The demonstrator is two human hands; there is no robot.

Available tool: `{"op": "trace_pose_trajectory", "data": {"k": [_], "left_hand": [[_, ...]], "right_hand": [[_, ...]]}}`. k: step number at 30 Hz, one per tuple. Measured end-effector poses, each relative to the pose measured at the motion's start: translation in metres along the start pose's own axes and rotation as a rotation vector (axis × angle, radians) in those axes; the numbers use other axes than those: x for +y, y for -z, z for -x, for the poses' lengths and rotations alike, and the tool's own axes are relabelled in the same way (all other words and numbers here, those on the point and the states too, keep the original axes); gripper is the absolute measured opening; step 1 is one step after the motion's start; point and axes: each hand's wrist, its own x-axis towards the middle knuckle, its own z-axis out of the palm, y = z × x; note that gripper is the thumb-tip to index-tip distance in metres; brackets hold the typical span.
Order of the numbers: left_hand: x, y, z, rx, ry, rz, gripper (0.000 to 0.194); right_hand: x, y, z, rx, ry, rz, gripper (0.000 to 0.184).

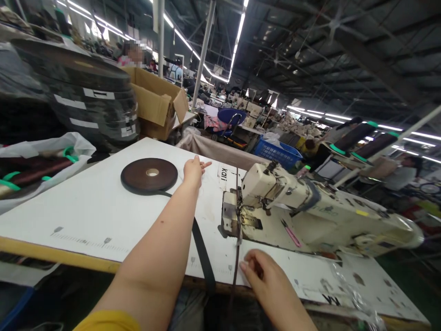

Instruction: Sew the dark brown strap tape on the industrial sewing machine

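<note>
My left hand (195,171) reaches across the white tabletop. Its fingers are stretched out and apart, with nothing seen in them, just right of a flat brown-black roll of tape (132,176). From this roll a dark strap (203,255) passes under my left forearm to the near edge. My right hand (267,280) is near the front edge, fingers loosely curled with a gap inside and nothing visible in them. Its thumb tip is beside a narrow brown strip (236,264), which runs lengthwise past the needle area of a cream sewing machine (275,188).
Pink-handled thread snips (292,233) lie on the machine bed. Large wrapped rolls (99,101) and an open cardboard box (151,103) stand at the back left. Behind the table is a blue crate (277,151). Thread cones (354,138) stand at right; other people are farther off.
</note>
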Motion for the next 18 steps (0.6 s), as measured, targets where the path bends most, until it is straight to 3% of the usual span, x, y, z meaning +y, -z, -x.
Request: {"op": "trace_pose_trajectory", "data": {"k": [2, 8, 18], "left_hand": [[0.001, 0.0, 0.001, -0.011, 0.018, 0.018, 0.033], [-0.001, -0.002, -0.001, -0.042, 0.056, 0.01, 0.035], [-0.003, -0.004, 0.0, -0.034, 0.029, -0.048, 0.031]], "right_hand": [[-0.012, -0.004, -0.011, 0.087, -0.045, 0.069, 0.024], [-0.035, -0.013, -0.026, 0.167, -0.1, 0.231, 0.014], [-0.012, -0.024, -0.033, 0.264, -0.03, 0.168, 0.016]]}}
